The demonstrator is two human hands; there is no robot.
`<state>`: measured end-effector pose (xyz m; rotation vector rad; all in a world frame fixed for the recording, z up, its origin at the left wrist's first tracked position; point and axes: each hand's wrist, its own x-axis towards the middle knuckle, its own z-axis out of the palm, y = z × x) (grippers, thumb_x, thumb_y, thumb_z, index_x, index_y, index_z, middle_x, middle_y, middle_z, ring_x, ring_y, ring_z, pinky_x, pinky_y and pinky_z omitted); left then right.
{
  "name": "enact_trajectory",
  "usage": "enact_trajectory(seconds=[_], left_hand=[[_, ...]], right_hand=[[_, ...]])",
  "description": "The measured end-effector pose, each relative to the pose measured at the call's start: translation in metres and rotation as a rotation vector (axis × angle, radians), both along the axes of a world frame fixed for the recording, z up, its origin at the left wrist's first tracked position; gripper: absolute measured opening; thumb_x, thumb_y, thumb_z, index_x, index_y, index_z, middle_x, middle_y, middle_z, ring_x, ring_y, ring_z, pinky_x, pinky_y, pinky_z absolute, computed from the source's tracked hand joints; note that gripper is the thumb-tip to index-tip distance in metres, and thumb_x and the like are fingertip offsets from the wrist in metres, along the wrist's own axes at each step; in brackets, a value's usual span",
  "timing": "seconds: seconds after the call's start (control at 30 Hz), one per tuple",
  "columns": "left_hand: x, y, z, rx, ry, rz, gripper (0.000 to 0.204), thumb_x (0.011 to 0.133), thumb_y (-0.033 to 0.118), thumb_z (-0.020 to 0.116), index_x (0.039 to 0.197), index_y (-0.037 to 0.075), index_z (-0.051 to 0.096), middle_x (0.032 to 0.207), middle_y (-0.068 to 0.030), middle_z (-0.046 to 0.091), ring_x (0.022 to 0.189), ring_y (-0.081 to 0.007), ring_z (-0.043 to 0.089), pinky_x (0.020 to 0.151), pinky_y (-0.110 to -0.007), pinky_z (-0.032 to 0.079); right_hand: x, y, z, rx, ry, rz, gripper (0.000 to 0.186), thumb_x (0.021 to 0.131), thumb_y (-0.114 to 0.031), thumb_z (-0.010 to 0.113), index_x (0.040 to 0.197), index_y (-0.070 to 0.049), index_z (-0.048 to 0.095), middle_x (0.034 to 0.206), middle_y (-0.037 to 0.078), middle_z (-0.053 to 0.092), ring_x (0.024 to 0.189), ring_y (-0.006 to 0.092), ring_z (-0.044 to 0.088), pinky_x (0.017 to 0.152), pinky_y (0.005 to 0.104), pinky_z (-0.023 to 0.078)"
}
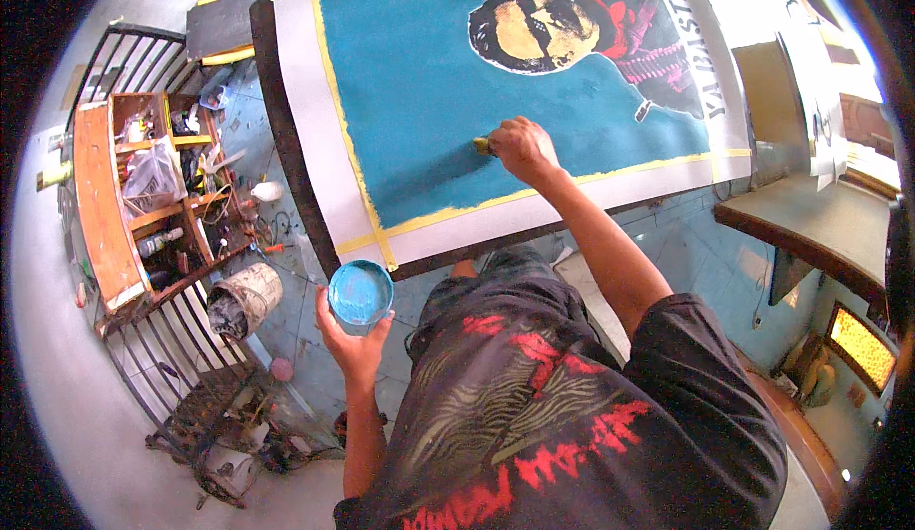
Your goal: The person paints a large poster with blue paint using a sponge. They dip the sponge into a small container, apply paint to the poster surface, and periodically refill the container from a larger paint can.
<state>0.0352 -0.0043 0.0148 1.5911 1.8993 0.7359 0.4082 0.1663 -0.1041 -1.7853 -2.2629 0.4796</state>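
My left hand [355, 347] is closed round a round tub of blue paint [361, 294], held upright off the sheet's near left corner. In my right hand [524, 153] is a small yellowish piece like a sponge [482, 146], its end against the blue-painted area. Its exact kind is partly hidden by my fingers. The large white sheet [315, 130] carries a blue ground [410, 63], edged with yellow masking tape [349, 139]. A painted portrait [553, 30] lies sideways at its far right. Darker blue shows left of my right hand.
At the left stands an open wooden cabinet [107, 211] crammed with bottles, bags and cables. A paint-smeared bucket [250, 292] stands beside it, with a metal railing [176, 349] below. On the right, a brown table [810, 220] juts out near the sheet. Blue tiles [696, 244] cover the floor.
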Motion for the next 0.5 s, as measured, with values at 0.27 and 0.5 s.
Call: enact_trajectory(seconds=[0.27,0.5], left_hand=[[-0.009,-0.007,-0.002,0.003,0.015,0.020,0.106,0.059,0.028,0.092,0.143,0.001,0.035,0.142,-0.0212,0.041,0.132,-0.0369,0.042,0.110,-0.049,0.034],[-0.008,-0.006,-0.005,-0.037,-0.040,0.019,0.104,0.060,0.027,0.092,0.143,0.001,0.035,0.141,-0.0210,0.042,0.129,-0.0366,0.044,0.108,-0.048,0.036]], right_hand=[[-0.018,-0.003,0.008,0.110,0.099,0.003,0.009,0.082,-0.014,0.059,0.082,-0.015,0.068,0.083,0.005,0.064,0.086,0.0281,0.062,0.077,0.0415,0.052],[-0.073,-0.031,-0.002,0.176,0.005,0.032,0.006,0.078,-0.010,0.061,0.081,-0.010,0.066,0.082,0.007,0.062,0.084,0.0284,0.061,0.075,0.0405,0.050]])
